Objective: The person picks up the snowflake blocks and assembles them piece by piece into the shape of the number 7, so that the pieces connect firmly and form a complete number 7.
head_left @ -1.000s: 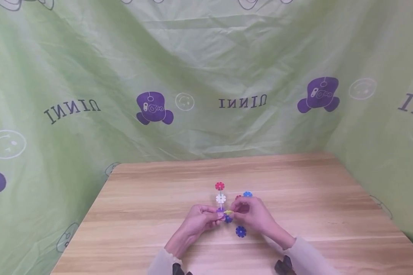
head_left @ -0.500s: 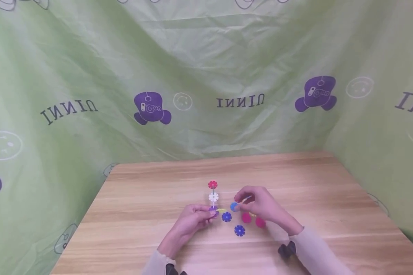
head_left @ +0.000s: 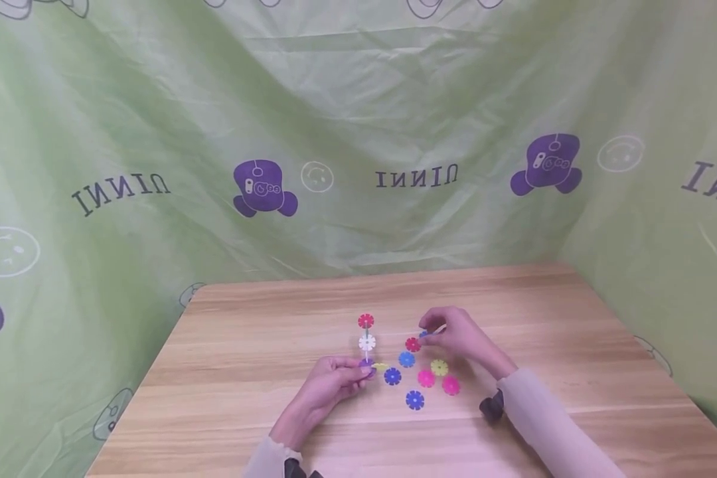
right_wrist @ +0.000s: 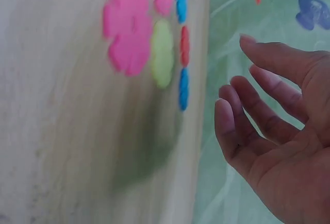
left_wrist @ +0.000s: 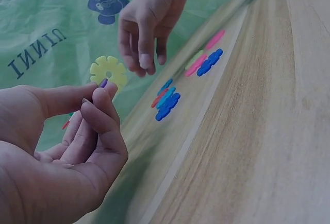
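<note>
My left hand [head_left: 325,388] pinches a purple notched plastic disc [left_wrist: 103,83] between thumb and fingertips. That disc belongs to a joined piece held above the table. A white disc [head_left: 367,342] and a red disc [head_left: 366,321] rise from it, with a thin green one seen edge-on between them. A yellow disc [left_wrist: 109,73] sticks out on its right side. My right hand [head_left: 459,337] hovers at the back right near a blue disc [head_left: 424,335], which it partly covers in the head view. In the right wrist view its thumb and fingers are apart, holding nothing.
Loose discs lie on the wooden table [head_left: 245,332] between and below the hands: red [head_left: 413,344], light blue [head_left: 406,359], dark blue [head_left: 392,376], another dark blue [head_left: 415,399], yellow-green [head_left: 439,367] and two pink [head_left: 451,385]. A green printed cloth [head_left: 346,245] hangs behind.
My right hand has left the yellow disc beside my left hand and moved right and back, uncovering loose discs. My left hand has shifted slightly left with the joined piece.
</note>
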The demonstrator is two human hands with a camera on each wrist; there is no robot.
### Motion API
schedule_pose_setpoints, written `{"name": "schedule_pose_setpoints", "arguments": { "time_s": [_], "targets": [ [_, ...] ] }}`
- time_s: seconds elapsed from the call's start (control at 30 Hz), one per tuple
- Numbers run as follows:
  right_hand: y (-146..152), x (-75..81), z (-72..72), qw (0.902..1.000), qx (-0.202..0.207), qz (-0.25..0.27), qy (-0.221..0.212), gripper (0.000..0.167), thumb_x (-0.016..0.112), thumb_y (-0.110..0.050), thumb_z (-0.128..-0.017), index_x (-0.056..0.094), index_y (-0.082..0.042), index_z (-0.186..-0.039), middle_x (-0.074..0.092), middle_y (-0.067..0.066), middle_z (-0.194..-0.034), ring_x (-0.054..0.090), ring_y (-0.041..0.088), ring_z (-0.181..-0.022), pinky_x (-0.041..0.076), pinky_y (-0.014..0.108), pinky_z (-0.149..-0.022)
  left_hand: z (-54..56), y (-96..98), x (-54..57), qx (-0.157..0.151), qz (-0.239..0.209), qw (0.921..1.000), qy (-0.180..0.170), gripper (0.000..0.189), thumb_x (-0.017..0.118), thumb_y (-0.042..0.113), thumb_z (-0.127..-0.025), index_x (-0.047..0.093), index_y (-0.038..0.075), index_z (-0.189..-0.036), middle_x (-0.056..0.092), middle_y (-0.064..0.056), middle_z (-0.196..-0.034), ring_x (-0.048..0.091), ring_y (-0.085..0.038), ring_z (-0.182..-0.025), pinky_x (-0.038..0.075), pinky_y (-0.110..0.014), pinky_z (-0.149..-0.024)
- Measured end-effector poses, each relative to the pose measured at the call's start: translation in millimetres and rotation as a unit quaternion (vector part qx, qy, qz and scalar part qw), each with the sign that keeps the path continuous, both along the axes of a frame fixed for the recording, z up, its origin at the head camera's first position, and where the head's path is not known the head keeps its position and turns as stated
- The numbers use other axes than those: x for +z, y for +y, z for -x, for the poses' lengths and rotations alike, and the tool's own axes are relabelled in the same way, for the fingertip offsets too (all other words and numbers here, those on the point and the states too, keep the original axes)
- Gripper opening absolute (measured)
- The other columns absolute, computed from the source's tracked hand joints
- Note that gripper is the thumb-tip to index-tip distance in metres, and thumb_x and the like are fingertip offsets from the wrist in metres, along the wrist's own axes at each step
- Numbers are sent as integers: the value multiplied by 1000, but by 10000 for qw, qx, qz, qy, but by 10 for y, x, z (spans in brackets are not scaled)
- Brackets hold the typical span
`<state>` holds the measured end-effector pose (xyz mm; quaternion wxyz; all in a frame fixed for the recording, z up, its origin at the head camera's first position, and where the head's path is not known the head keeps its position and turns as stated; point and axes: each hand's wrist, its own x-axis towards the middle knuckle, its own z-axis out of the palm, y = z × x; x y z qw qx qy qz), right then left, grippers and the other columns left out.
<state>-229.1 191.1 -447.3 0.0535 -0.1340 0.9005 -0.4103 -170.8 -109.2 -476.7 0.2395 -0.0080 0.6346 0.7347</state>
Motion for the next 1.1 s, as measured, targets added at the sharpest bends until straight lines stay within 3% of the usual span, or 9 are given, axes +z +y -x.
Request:
{"name": "schedule_pose_setpoints", "arguments": {
  "time_s": [0.43, 0.77, 1.1],
  "targets": [
    [112, -180, 227, 9990, -17, -407, -188, 31, 90, -17, -80, 76, -8, -106, 74, 5, -101, 65, 19, -92, 58, 38, -87, 25, -12, -19, 24, -55, 10000, -49, 27, 79, 10, -91, 74, -1, -115, 81, -11, -107, 72, -8, -81, 59, -18, -75],
    [104, -220, 241, 9978, 59, -589, -313, 26, 89, -18, -82, 78, -9, -104, 74, 4, -97, 65, 18, -91, 58, 40, -88, 23, -13, -63, 27, -16, 9999, -115, 30, 79, 11, -90, 72, -1, -116, 81, -10, -105, 71, -8, -80, 58, -18, -74],
    [73, -180, 257, 9973, 114, -645, -331, 20, 88, -13, -83, 75, -7, -97, 71, 4, -91, 64, 18, -86, 59, 37, -84, 30, -36, -22, 1, -59, 9999, -90, 28, 78, 11, -92, 73, -1, -117, 81, -10, -105, 70, -6, -79, 58, -17, -73]
  ]
}}
